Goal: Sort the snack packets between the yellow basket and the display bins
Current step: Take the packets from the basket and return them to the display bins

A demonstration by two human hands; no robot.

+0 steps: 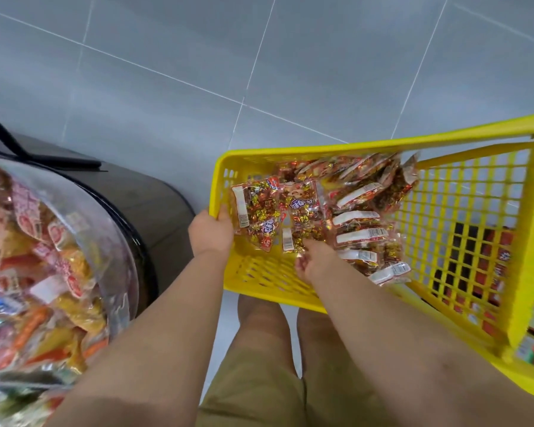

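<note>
Shorts: closest to me. I am standing, and the basket hangs in front of my legs rather than resting on anything.
Left hand: it grips the left end rim of the yellow basket. The thumb is hooked over the rim to the inside and the fingers are curled under the outside, which carries the basket and keeps it steady for the other hand.
Right hand: reaching inside by the near wall, with its fingers bunched and curled down onto a packet's edge. I cannot tell whether they have pinched it.
Snack packets: a shiny red-and-gold heap piled toward the basket's left end, probably because it tilts that way.
Display bin: its clear curved wall is at my left elbow, within reach for transfers, and it is already full of mixed orange and yellow packs.
Floor: grey tiles beyond the basket's far rim.
</note>
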